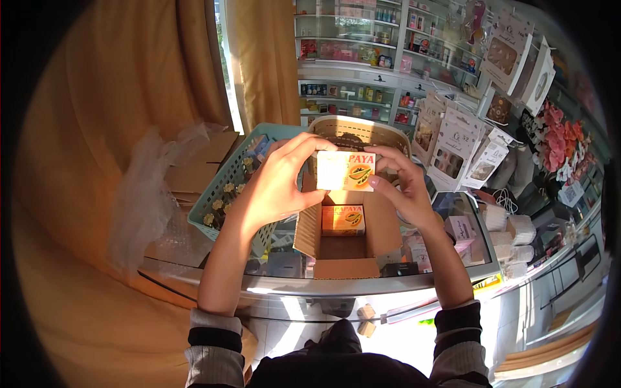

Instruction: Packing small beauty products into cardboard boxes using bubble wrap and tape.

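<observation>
Between both hands I hold up a small printed carton (pixel 360 170) with a picture of a cut papaya. Sunlight washes out its left half. My left hand (pixel 281 182) pinches the left end, thumb below and fingers above. At the right end, my right hand (pixel 402 186) grips it with thumb and fingertips. Below it stands an open cardboard box (pixel 383 233) with its flaps spread. Inside, against the far wall, sits a similar papaya carton (pixel 343 220); the near part of the box floor shows bare cardboard.
The box rests on a glass display counter (pixel 339 286). A green plastic basket (pixel 204 223) with artificial flowers stands left, a beige basket (pixel 359 121) behind. Hanging packs of press-on nails (pixel 456 145) crowd the right. Bubble wrap (pixel 145 203) and a curtain (pixel 121 97) lie left.
</observation>
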Demonstrator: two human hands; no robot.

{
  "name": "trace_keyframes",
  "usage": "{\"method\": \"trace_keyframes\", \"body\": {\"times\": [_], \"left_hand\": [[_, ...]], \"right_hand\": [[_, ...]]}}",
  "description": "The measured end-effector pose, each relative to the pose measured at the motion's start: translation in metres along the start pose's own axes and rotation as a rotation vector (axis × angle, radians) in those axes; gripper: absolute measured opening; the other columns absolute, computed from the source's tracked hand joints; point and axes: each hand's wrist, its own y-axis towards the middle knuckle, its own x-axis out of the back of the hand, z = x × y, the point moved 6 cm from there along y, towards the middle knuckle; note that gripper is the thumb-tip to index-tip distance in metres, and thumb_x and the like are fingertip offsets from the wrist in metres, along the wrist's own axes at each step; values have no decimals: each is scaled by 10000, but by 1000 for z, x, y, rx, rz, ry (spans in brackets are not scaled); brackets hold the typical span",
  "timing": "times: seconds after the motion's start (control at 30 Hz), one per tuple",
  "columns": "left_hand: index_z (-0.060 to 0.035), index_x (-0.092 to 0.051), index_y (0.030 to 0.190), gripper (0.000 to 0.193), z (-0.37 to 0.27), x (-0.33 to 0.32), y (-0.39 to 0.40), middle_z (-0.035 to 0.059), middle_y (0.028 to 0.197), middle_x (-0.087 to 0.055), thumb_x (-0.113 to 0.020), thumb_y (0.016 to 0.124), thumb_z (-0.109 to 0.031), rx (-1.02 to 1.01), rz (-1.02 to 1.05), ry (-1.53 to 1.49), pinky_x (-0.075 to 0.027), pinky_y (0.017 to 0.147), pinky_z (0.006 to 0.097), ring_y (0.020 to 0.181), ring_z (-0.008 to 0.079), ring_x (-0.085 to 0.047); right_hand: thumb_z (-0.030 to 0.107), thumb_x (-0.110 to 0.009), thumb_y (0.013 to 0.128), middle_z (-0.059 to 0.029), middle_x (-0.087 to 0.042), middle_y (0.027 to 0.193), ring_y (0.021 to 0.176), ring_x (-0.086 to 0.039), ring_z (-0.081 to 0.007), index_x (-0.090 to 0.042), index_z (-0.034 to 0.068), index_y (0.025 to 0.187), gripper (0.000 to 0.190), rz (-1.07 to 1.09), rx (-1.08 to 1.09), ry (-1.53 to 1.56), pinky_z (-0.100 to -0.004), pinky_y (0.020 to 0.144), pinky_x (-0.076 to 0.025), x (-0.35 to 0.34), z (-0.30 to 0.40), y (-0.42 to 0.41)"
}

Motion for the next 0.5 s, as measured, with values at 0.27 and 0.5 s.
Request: {"method": "trace_keyframes", "body": {"times": [0.27, 0.5], "left_hand": [[-32, -549, 1069, 495, 4, -3, 1, 131, 1006, -596, -716, 604, -3, 35, 14, -24, -465, 858, 362, 963, 319, -582], [-31, -536, 1061, 489, 7, -1, -5, 145, 979, -593, -720, 609, 0, -8, -9, -25, -479, 808, 374, 938, 348, -581]], "right_hand": [[45, -615, 841, 6, -573, 812, 784, -500, -30, -507, 6, 1240, 415, -20, -5, 8, -169, 652, -360, 0, -8, 3], [41, -619, 829, 4, -571, 807, 780, -506, -43, -513, 5, 1234, 420, -27, 27, -4, -177, 682, -362, -6, -9, 4]]}}
